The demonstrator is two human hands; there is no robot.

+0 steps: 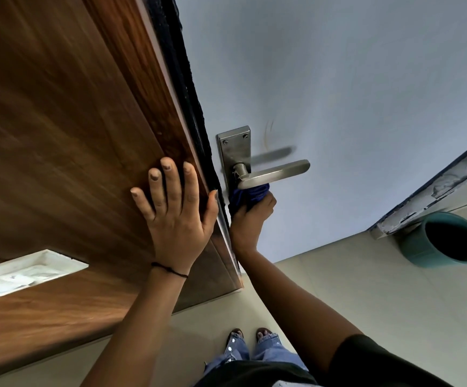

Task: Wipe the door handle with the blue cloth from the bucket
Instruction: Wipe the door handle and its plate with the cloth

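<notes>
A steel lever door handle (274, 172) on a steel backplate (234, 152) sticks out from the pale blue-grey door (324, 79). My right hand (250, 219) is shut on a bunched blue cloth (247, 195) and presses it up against the underside of the lever near its pivot. My left hand (175, 210) lies flat with fingers spread on the brown wooden panel (59, 121) beside the door's edge, holding nothing. A teal bucket (444, 238) stands on the floor at the right, its inside dark.
A black seal strip (187, 88) runs along the door's edge between wood and door. Beige floor tiles (366, 289) lie below, with my feet (251, 335) on them. A worn door threshold (433, 191) runs at the right, above the bucket.
</notes>
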